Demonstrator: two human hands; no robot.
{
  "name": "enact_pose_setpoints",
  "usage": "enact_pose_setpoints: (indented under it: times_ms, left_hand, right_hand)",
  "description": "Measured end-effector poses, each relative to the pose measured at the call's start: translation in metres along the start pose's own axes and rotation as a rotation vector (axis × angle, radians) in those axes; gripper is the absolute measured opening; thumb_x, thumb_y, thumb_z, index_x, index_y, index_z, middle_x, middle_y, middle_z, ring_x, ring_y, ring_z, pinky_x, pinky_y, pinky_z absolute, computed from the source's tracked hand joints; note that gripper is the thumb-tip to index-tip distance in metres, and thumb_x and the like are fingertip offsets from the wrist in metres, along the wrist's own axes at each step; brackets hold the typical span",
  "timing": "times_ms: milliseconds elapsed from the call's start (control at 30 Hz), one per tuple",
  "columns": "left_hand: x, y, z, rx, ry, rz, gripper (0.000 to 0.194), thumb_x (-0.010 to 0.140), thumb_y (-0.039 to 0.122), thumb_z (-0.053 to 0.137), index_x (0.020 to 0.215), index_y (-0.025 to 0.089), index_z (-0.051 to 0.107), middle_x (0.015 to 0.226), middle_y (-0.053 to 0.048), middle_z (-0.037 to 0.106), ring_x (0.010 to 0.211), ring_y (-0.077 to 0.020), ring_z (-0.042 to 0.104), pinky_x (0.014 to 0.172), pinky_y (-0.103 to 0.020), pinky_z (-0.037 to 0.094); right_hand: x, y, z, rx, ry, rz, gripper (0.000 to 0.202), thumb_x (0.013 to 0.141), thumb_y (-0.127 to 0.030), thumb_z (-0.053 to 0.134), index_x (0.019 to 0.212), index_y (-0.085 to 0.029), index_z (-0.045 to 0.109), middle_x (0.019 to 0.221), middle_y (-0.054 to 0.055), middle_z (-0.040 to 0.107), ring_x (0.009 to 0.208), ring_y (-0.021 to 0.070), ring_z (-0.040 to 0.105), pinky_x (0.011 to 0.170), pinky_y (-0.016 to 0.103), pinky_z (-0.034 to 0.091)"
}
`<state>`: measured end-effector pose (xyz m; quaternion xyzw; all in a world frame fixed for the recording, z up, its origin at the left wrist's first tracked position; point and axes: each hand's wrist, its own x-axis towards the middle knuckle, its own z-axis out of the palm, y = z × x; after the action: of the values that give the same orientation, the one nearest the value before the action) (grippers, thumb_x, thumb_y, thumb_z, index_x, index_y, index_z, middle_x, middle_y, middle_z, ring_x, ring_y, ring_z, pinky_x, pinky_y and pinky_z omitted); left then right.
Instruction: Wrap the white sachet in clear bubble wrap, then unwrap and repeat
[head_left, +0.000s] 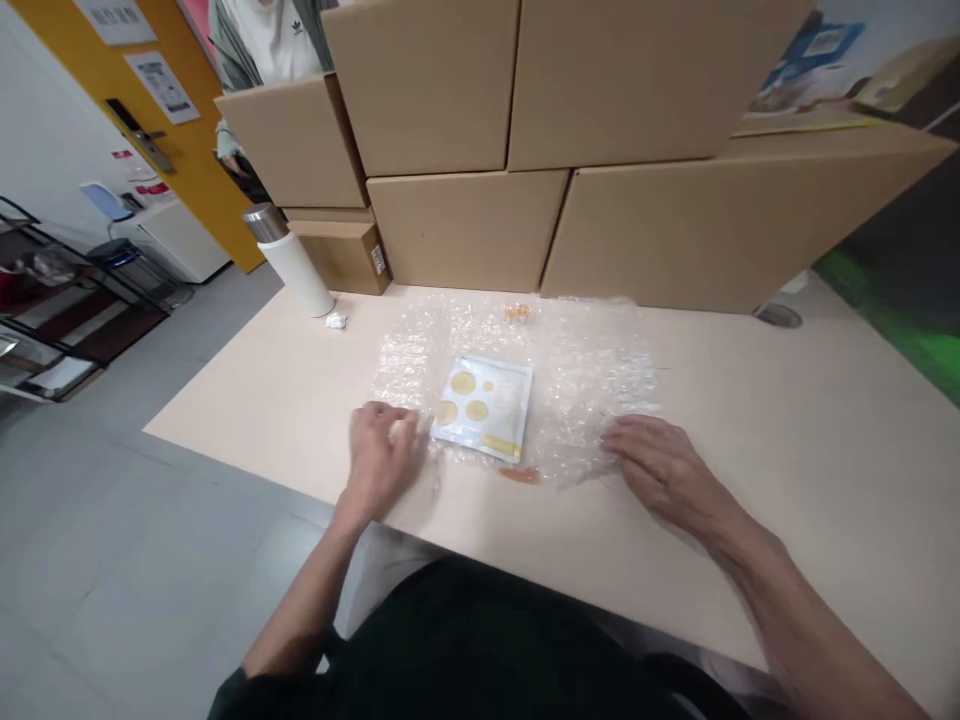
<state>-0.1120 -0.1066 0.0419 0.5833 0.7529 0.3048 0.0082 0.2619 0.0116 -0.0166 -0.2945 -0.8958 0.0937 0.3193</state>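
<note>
A sheet of clear bubble wrap [592, 370] lies spread on the table, with small orange marks at its upper and lower edges. On its left-middle part rests a flat white packet [495, 405] with yellow circles. My left hand [382, 450] is at the wrap's lower left corner, its thumb and fingers curled together; what lies between them is too small to make out. At the wrap's lower right edge, my right hand [660, 465] has its fingers pressed together on the plastic, gripping it.
Cardboard boxes [469, 230] stand stacked along the back of the table [262, 400]. A white bottle [296, 270] with a metal cap and a crumpled white scrap [336, 321] are at the back left. Behind the boxes stands a person [277, 40].
</note>
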Motion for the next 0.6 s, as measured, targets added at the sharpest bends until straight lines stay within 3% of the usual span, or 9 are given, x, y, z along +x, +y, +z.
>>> enact_pose_setpoints:
  times_ms: [100, 233, 400, 600]
  left_hand:
    - [0.019, 0.019, 0.022, 0.023, -0.247, -0.019, 0.042, 0.094, 0.048, 0.048, 0.074, 0.019, 0.071, 0.079, -0.011, 0.063, 0.091, -0.0291, 0.057, 0.09, -0.046, 0.043]
    - [0.029, 0.018, 0.039, -0.106, -0.283, -0.058, 0.034, 0.089, 0.041, 0.054, 0.062, 0.02, 0.061, 0.071, -0.006, 0.062, 0.081, -0.0234, 0.058, 0.076, -0.036, 0.044]
    - [0.031, -0.018, 0.017, -0.155, -0.139, -0.22, 0.036, 0.087, 0.042, 0.051, 0.062, 0.019, 0.06, 0.073, -0.004, 0.061, 0.07, -0.0173, 0.056, 0.065, -0.029, 0.042]
    - [0.032, -0.062, -0.012, -0.017, -0.062, -0.392, 0.026, 0.081, 0.038, 0.06, 0.064, 0.019, 0.063, 0.083, -0.008, 0.063, 0.095, -0.0249, 0.057, 0.08, -0.033, 0.044]
  right_hand:
    - [-0.001, 0.002, 0.002, -0.005, 0.008, -0.001, 0.022, 0.093, -0.019, 0.052, 0.104, -0.026, 0.07, 0.103, 0.008, 0.075, 0.108, 0.0288, 0.066, 0.089, 0.048, 0.052]
    - [-0.003, 0.006, 0.003, -0.016, 0.009, 0.003, 0.022, 0.094, -0.022, 0.051, 0.103, -0.027, 0.07, 0.102, 0.008, 0.075, 0.103, 0.0282, 0.067, 0.089, 0.049, 0.052]
    - [-0.006, 0.01, 0.006, -0.006, -0.007, -0.003, 0.021, 0.094, -0.022, 0.051, 0.106, -0.027, 0.067, 0.105, 0.008, 0.075, 0.103, 0.0283, 0.067, 0.088, 0.049, 0.053]
    - [-0.008, 0.013, 0.007, -0.006, -0.013, 0.011, 0.022, 0.095, -0.027, 0.049, 0.105, -0.028, 0.068, 0.104, 0.008, 0.075, 0.101, 0.0288, 0.069, 0.084, 0.049, 0.055]
